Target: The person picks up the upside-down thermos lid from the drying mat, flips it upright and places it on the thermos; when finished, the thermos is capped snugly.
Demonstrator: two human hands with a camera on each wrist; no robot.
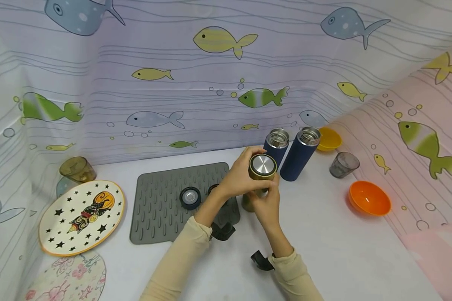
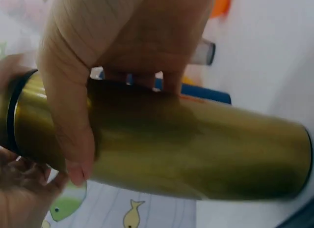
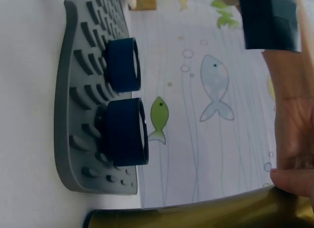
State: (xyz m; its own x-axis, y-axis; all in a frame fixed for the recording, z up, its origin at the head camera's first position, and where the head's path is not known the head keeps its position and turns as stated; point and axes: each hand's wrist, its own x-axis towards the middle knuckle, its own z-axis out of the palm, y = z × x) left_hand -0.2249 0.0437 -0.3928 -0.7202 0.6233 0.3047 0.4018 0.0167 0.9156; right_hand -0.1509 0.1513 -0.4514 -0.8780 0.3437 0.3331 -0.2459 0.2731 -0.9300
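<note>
A gold vacuum flask [image 2: 196, 149] with a silver-topped lid [image 1: 263, 164] stands upright at the middle of the white table. My left hand [image 1: 242, 177] grips the lid, fingers round its far side and thumb across the near side. Below it, my right hand [image 1: 265, 207] holds the flask's body, thumb [image 2: 73, 139] along the left side. A dark ring marks the seam between lid and body. On the grey ribbed mat [image 1: 154, 217] left of the flask sit two navy caps, one in plain sight [image 1: 190, 198], the other [image 3: 126, 132] partly behind my left arm in the head view.
Two lidless navy flasks [image 1: 276, 144] [image 1: 300, 155] stand just behind my hands. To the right are a yellow bowl [image 1: 329, 140], a grey glass [image 1: 344, 165] and an orange bowl [image 1: 369, 198]. At left are a star-patterned plate [image 1: 86, 200], an amber glass [image 1: 77, 169] and a floral round [image 1: 69, 278].
</note>
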